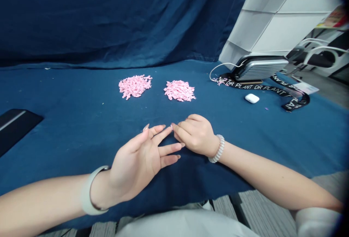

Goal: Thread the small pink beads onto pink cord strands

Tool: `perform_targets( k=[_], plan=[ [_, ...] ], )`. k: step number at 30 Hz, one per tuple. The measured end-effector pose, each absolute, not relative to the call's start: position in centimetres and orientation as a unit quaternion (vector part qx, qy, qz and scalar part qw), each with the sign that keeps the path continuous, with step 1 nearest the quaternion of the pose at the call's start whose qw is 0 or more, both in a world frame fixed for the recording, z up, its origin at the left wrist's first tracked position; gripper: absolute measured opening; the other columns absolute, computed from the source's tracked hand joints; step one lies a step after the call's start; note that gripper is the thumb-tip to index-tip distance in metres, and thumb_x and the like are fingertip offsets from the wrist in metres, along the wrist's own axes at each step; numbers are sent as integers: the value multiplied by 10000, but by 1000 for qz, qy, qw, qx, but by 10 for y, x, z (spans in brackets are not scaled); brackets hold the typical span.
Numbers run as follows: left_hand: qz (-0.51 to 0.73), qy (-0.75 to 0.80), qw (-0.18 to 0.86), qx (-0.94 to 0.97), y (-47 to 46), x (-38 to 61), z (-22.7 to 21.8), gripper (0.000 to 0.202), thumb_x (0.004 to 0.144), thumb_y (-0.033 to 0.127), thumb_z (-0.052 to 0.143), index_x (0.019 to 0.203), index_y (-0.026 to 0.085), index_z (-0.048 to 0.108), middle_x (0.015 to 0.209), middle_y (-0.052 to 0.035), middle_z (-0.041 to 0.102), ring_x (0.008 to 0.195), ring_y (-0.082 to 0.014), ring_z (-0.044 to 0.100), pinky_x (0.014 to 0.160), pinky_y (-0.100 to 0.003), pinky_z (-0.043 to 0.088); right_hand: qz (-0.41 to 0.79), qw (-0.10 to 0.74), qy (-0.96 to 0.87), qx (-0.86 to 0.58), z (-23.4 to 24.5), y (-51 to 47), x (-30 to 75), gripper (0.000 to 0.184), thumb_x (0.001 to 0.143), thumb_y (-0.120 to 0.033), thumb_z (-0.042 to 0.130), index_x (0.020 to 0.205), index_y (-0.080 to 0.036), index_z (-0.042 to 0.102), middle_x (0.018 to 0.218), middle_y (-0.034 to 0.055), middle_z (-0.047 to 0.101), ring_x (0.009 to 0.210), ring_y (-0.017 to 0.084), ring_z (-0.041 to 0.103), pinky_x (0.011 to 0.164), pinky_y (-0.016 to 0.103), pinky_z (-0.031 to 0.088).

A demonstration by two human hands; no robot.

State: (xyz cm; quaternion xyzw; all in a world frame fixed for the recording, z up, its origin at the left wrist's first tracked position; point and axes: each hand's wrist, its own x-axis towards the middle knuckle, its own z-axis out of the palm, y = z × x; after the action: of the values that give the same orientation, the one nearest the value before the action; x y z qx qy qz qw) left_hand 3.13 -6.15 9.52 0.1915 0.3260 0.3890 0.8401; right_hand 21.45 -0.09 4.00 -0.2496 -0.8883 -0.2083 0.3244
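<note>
My left hand (141, 164) is turned palm up with its fingers spread apart, above the near part of the blue cloth. My right hand (195, 135) is closed in a pinch at the tip of one left finger. A tiny pinkish spot shows at that pinch, too small to name. Beyond the hands lie two heaps of small pink twisted pieces, a left heap (135, 86) and a right heap (179, 91). Neither hand touches the heaps.
Blue cloth (81, 120) covers the table. At right are a silver ridged case (263, 67) with a white cable, a black lettered strap (259, 89) and a white earbud case (252, 98). A dark flat object (19, 124) lies at left. White panels (275, 18) stand behind.
</note>
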Motion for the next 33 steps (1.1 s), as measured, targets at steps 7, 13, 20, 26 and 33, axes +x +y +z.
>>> perform_targets(
  k=[7,13,20,26,33],
  plan=[
    [409,364,813,199,-48,33,84,319,823,422,434,1004,170,504,1232,-102,494,875,-180,599,737,-310,503,130,434,-825,-337,41,-3,211,122,806,-158,525,803,-144,646,761,4,649,690,49,580,671,176,442],
    [406,408,768,282,-33,33,73,236,806,312,520,970,146,558,1024,-80,595,858,-135,607,754,-255,510,347,445,-727,-392,44,-5,206,134,793,-244,567,778,-158,669,756,7,650,695,56,591,666,165,462],
    [383,446,718,372,-29,31,67,220,723,307,642,841,126,599,831,-38,644,790,-79,618,760,-195,515,519,420,-618,-415,41,-5,199,172,742,-294,610,751,-131,665,714,25,647,659,69,590,655,181,488],
    [376,458,684,426,-26,31,65,277,669,306,689,841,109,597,781,-52,666,729,-96,639,742,-211,531,556,413,-594,-409,40,-5,198,207,727,-318,625,716,-113,645,685,26,635,630,59,571,631,170,480],
    [367,480,630,488,-24,29,65,315,668,328,681,869,96,608,763,-79,677,702,-119,647,698,-216,544,554,411,-610,-390,39,-6,199,232,730,-343,626,717,-112,647,702,32,638,653,67,575,643,180,480]
  ],
)
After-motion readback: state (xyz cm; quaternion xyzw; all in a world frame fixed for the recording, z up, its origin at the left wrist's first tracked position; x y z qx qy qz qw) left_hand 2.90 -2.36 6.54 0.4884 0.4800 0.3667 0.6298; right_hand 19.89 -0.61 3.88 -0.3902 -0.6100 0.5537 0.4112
